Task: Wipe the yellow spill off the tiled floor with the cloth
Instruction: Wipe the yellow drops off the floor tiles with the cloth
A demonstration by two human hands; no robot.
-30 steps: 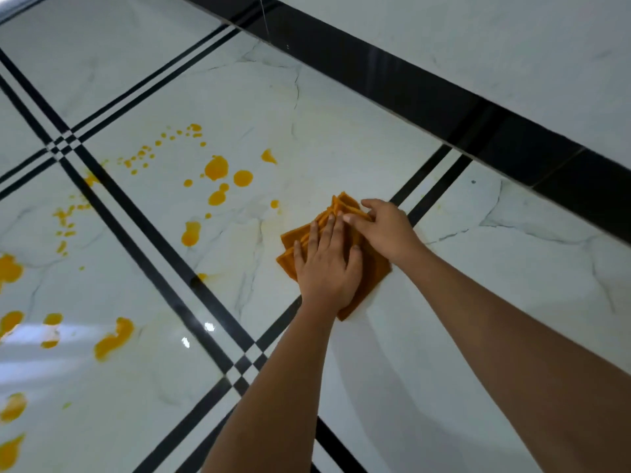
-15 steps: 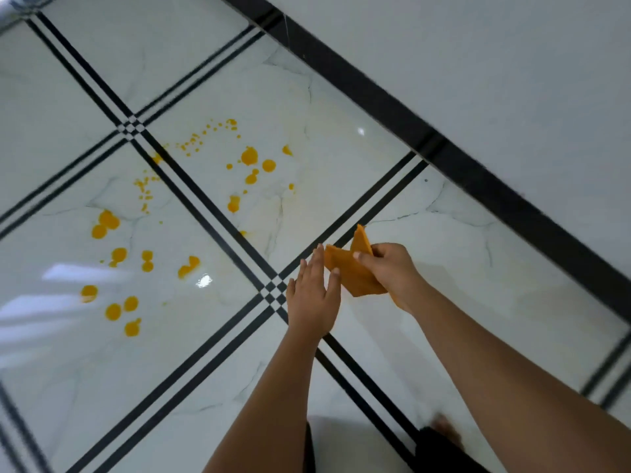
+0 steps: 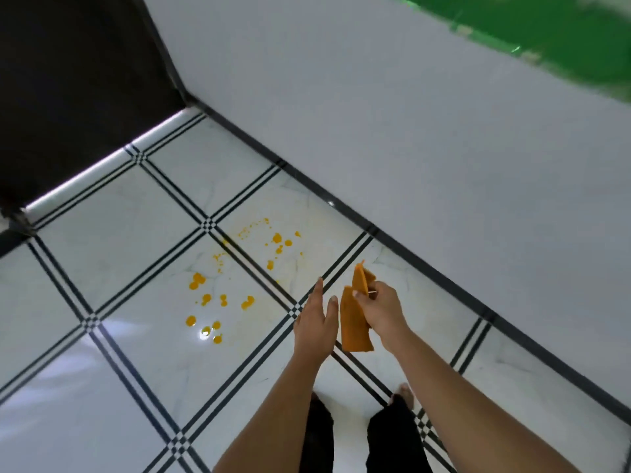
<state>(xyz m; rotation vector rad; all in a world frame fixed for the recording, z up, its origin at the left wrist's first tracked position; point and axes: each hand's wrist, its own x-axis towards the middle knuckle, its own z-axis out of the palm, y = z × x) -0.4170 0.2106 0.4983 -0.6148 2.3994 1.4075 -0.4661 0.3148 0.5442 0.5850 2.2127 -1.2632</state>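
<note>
The orange cloth (image 3: 353, 327) hangs folded in the air, well above the floor, pinched by my right hand (image 3: 382, 310). My left hand (image 3: 316, 322) is flat and held just left of the cloth, fingers straight, holding nothing. The yellow spill (image 3: 218, 302) lies as scattered drops on two white marble tiles to the left of my hands, with a second cluster (image 3: 278, 245) farther back near the wall.
White tiled floor (image 3: 102, 387) with black double lines. A grey-white wall (image 3: 426, 148) with a black skirting runs along the right. A dark doorway (image 3: 68, 80) is at the upper left. My legs in black trousers (image 3: 392, 435) and a bare foot stand below.
The cloth was pressed on the floor under both hands, then lifted by the right hand. The view has risen far from the floor as I stood up; the left hand came off the cloth.
</note>
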